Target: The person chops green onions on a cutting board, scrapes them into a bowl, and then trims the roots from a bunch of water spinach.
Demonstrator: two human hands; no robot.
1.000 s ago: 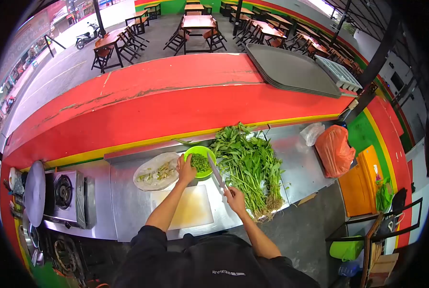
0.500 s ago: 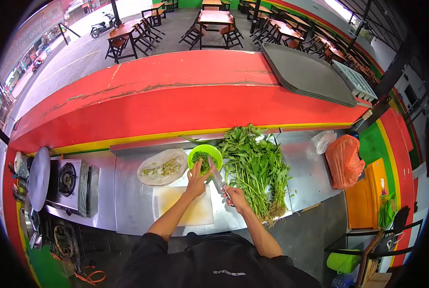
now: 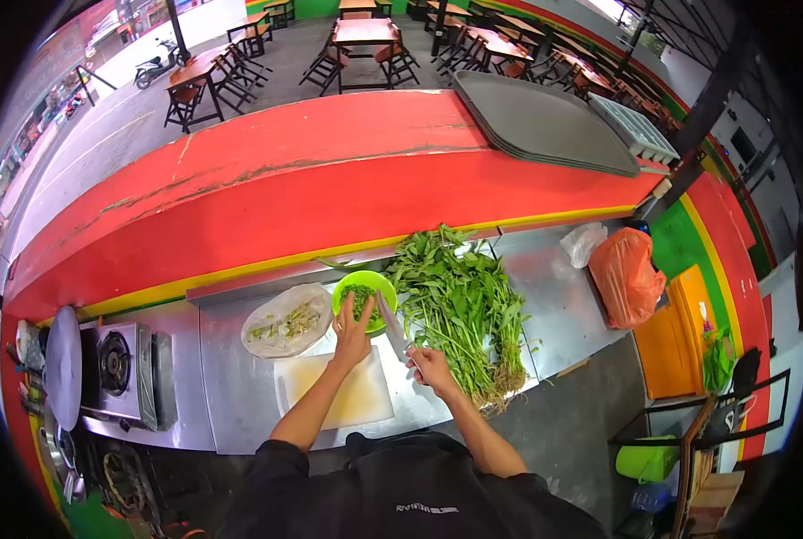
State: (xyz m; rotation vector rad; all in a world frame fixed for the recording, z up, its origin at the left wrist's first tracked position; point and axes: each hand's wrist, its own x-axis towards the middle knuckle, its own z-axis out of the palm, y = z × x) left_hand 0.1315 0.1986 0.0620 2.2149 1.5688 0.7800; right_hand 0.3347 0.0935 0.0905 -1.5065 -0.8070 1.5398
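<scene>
My left hand (image 3: 352, 334) is at the near side of a lime green bowl (image 3: 386, 286), its fingers apart and reaching over chopped greens (image 3: 360, 295) inside. In my right hand (image 3: 430, 366) is the handle of a knife (image 3: 391, 322), whose blade points up and left across the bowl's right edge. Nearer to me lies a white cutting board (image 3: 357, 400) with a yellowish stain. A large pile of leafy greens with long stems (image 3: 460, 310) rests right of the bowl. On the left, a clear plastic bag (image 3: 256, 339) holds pale green trimmings.
A gas stove (image 3: 114, 364) and a round grey lid (image 3: 64, 368) stand at the far left. An orange plastic bag (image 3: 627, 278) and a small clear bag (image 3: 584, 244) sit at the right. Dark trays (image 3: 545, 121) lie on the red ledge (image 3: 285, 198) beyond the counter.
The view has shifted, so the counter items appear further left. My left hand stays at the bowl with its fingers more over the greens, and my right hand still holds the knife.
</scene>
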